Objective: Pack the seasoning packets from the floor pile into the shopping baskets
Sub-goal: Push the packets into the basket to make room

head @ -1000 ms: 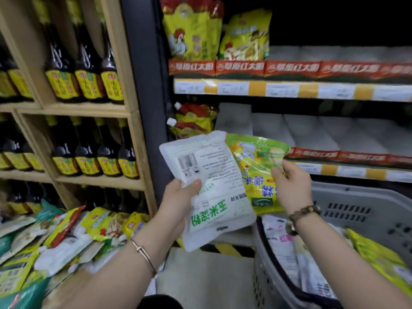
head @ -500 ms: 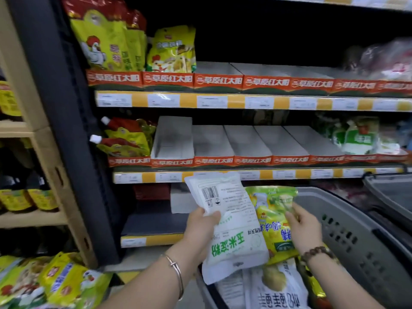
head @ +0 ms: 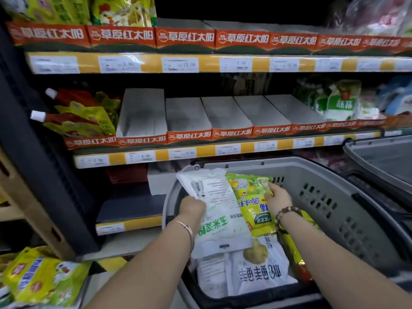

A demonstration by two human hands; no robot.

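Beneath shop shelves [head: 223,150], over the grey basket [head: 312,162], the left hand [head: 191,207] grips a white packet [head: 217,221], the right hand [head: 277,197] a green packet [head: 253,205]; lay both flat before letting go.

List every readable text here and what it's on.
"草原红太阳": red shelf strips.
"玉米淀粉": white packet in the left hand.
"味精": white bag on the middle shelf.
"3.80", "10.00", "7.90", "6.90", "10.80": price tags; the rest blurred.
Green packet in the right hand, printed bag in the basket: not surely readable.
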